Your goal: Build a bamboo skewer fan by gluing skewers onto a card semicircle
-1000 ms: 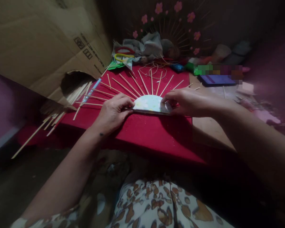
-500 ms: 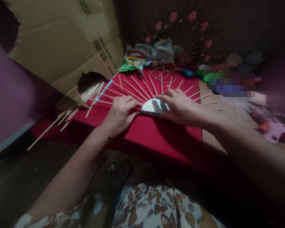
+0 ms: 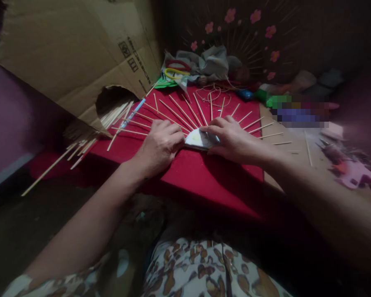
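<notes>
A white half-disc (image 3: 195, 138) lies on a red-covered surface (image 3: 204, 177), its straight edge towards me. Thin wooden sticks (image 3: 181, 109) fan out from its curved side. My right hand (image 3: 230, 138) grips the half-disc's right part, fingers on top and thumb at the front edge. At its left corner my left hand (image 3: 160, 142) is closed, fingertips pinched around the inner end of a stick. The back of that hand partly hides the sticks and the exact grip.
A large cardboard box (image 3: 77, 53) stands at the left, with a bundle of sticks (image 3: 117, 113) through its hole. Behind are scissors (image 3: 177, 73), grey cloth (image 3: 214, 62) and a dark fan with pink flowers (image 3: 230, 15). A pink object (image 3: 355, 173) lies at the right.
My left hand has curled tighter and come up against the half-disc's left corner. The right hand keeps its hold on the half-disc. The view has shifted slightly.
</notes>
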A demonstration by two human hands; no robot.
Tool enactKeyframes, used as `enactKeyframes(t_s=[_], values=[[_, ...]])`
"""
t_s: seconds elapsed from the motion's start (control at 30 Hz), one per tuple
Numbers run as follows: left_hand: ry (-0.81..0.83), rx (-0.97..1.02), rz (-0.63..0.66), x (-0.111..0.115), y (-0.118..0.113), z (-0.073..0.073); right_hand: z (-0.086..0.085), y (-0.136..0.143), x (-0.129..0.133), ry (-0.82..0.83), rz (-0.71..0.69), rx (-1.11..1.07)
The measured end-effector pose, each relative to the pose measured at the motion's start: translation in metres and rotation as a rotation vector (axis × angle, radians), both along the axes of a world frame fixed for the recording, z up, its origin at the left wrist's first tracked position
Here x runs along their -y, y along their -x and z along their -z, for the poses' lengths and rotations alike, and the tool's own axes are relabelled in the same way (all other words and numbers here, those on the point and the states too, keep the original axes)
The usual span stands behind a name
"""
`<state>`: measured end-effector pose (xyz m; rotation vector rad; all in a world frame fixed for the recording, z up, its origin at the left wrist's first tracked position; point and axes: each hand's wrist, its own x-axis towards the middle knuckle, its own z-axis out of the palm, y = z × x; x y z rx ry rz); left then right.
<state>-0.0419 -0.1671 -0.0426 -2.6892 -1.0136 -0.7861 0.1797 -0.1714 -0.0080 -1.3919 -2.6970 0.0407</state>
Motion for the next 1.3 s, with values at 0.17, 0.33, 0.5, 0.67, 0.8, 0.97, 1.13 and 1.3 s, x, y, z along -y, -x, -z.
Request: enactKeyframes(t_s=[0.17,0.33,0.5,0.67,0.8,0.97,1.13,1.3], values=[[0.008,-0.042,0.01,0.001,0.003,-0.002,-0.001,0.001,0.004,-0.004,0.005,-0.013],[0.014,-0.041,-0.059,0.003,0.002,-0.012,-0.006,-0.009,0.006,0.046,-0.021,-0.129],[0.02,-0.081,-0.005,0.002,-0.014,-0.021,-0.002,-0.017,0.006,-0.051,0.039,-0.085],[0.027,-0.221,0.018,-0.004,-0.029,-0.028,0.003,-0.016,0.004,-0.062,0.019,-0.092],[0.088,-0.286,0.033,-0.01,-0.033,-0.033,0.005,-0.019,0.001,-0.067,-0.016,-0.102],[0.27,-0.273,0.056,-0.019,-0.033,-0.037,0.006,-0.021,-0.001,-0.029,-0.004,-0.133],[0.341,-0.28,0.065,-0.024,-0.031,-0.039,0.005,-0.02,-0.003,0.022,0.022,-0.181],[0.399,-0.249,0.09,-0.027,-0.029,-0.038,0.002,-0.02,-0.005,0.059,0.057,-0.128]])
